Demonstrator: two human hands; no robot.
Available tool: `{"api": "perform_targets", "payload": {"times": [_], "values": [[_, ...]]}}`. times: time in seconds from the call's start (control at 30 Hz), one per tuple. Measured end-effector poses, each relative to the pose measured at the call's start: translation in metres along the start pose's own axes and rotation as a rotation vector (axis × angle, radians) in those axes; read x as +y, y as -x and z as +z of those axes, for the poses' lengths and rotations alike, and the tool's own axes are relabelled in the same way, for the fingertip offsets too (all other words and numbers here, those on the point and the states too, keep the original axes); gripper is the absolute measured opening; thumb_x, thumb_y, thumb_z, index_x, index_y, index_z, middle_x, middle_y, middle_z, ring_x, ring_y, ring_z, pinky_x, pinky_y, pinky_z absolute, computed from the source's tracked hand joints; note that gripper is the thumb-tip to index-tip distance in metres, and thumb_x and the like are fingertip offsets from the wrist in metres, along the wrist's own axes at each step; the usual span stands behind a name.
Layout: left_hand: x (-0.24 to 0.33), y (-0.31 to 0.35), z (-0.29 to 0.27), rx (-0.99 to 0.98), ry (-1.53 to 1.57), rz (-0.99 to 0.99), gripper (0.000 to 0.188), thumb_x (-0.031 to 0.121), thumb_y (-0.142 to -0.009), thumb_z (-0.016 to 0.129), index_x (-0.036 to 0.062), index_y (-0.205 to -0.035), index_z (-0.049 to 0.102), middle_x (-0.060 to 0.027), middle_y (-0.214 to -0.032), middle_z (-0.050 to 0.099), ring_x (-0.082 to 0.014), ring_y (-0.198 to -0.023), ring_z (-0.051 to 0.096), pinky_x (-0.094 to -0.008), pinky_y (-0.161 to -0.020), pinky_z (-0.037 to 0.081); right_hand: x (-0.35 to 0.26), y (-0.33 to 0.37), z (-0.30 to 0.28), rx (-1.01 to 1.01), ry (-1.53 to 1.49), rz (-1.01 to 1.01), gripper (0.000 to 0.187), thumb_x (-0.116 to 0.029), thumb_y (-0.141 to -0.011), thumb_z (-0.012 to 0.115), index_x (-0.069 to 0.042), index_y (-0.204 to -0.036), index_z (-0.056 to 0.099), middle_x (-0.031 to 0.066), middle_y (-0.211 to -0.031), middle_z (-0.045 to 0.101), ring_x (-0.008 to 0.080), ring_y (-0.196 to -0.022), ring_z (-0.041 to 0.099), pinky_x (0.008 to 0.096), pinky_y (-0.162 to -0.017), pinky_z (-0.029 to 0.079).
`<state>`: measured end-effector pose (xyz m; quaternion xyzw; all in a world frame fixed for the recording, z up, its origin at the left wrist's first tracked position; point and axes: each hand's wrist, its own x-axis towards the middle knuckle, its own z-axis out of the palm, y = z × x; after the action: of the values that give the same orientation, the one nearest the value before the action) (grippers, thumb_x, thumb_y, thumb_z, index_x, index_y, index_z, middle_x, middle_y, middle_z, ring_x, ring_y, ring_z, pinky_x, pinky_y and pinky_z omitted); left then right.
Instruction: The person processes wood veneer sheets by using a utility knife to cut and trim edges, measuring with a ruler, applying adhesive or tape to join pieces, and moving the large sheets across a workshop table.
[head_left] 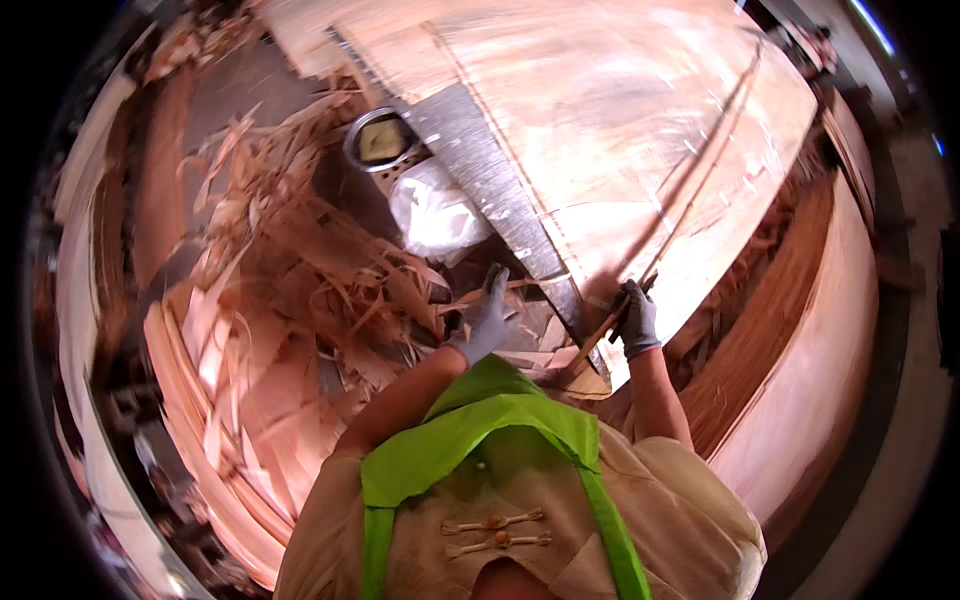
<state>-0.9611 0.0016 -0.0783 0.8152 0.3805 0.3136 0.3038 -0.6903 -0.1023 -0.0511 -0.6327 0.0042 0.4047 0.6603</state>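
My right hand, in a grey glove with dark fingers, is closed around a long thin stick. The stick slants across a pale wood veneer sheet toward its far right corner, and its near end points down toward my apron. To the left, my gloved left hand is off the sheet, slightly blurred, with its fingers stretched out and apart. Nothing shows in its grasp. Just beyond it are thin veneer strips and a white plastic bag. A dark metal strip runs along the sheet's left edge.
A round metal bowl with a yellowish block in it stands beyond the bag. Tangled veneer scraps cover the left side. Stacked veneer sheets rise at the right, and another stack lies at the near left.
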Motion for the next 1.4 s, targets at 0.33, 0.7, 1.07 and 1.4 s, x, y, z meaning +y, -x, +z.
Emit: {"api": "perform_targets", "payload": {"times": [0.33,0.7,1.07,1.4], "values": [[-0.079,-0.054,-0.026,-0.975,-0.017,0.285,0.024,0.026,-0.081,0.055,0.0057,-0.085,0.067,-0.0136,-0.081,0.065,-0.0321,-0.074,0.062,-0.0419,-0.067,0.048,-0.022,0.01,0.015,0.056,0.242,0.121,0.025,-0.028,-0.086,0.06,-0.003,-0.083,0.06,0.0058,-0.068,0.061,0.0157,-0.054,0.057,0.0262,-0.046,0.044],[-0.199,-0.339,-0.163,-0.346,0.683,-0.469,0.018,0.022,-0.088,0.058,0.0044,-0.089,0.06,-0.004,-0.072,0.06,-0.0085,-0.065,0.056,-0.0266,-0.058,0.046,0.001,0.004,0.037,0.36,0.173,-0.038,0.023,-0.018,-0.086,0.057,0.0,-0.072,0.059,0.0072,-0.059,0.057,0.0156,-0.045,0.052,0.0283,-0.043,0.04],[-0.28,-0.579,-0.063,-0.307,1.089,-0.844,0.03,0.039,-0.08,0.068,0.0147,-0.068,0.054,-0.0015,-0.057,0.053,-0.011,-0.048,0.051,-0.0238,-0.042,0.037,0.026,0.074,0.155,0.892,0.243,-0.127,0.025,-0.011,-0.082,0.066,-0.01,-0.062,0.049,-0.0038,-0.048,0.041,0.0065,-0.038,0.034,0.0243,-0.036,0.025],[-0.293,-0.642,-0.05,0.024,0.053,-0.138,0.05,0.041,-0.074,0.069,-0.0074,-0.066,0.061,-0.0276,-0.07,0.061,-0.0365,-0.065,0.064,-0.0448,-0.055,0.044,0.05,0.074,0.262,0.813,0.033,-0.096,0.015,-0.011,-0.083,0.064,-0.006,-0.072,0.056,-0.005,-0.056,0.045,0.0043,-0.046,0.037,0.0223,-0.04,0.028]]}}
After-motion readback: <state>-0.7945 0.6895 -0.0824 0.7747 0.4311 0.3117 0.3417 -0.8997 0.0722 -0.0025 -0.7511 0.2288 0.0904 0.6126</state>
